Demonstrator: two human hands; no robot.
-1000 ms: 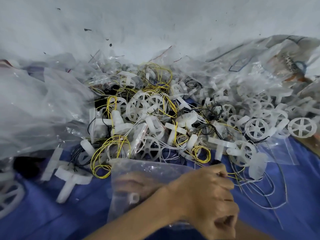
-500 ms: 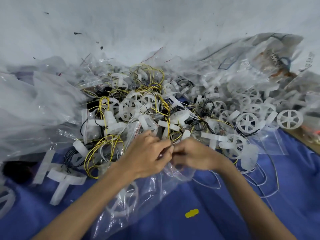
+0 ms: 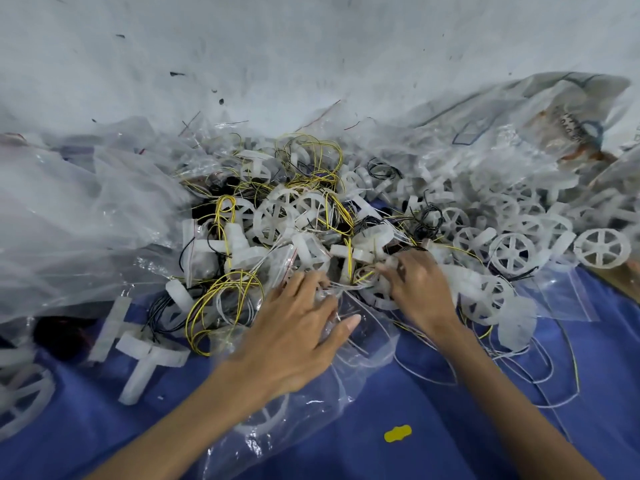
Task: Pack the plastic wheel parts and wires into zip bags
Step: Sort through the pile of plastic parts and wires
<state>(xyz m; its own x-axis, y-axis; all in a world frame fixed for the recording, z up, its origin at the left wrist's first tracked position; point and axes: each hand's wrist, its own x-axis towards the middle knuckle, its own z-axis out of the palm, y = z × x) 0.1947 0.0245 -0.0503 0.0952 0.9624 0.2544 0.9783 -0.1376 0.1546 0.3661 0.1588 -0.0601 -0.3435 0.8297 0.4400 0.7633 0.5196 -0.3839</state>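
left hand [image 3: 294, 337] flat, fingers spread, on bag [image 3: 367, 348]; right hand [image 3: 419, 285] curled into wires [image 3: 360, 277] at bag's mouth, grip unclear

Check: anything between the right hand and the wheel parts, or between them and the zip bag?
No solid barrier. The right hand is in the pile, but tangled wires lace through the wheel parts around it. The zip bag lies beside it under the left hand; its mouth is unclear.
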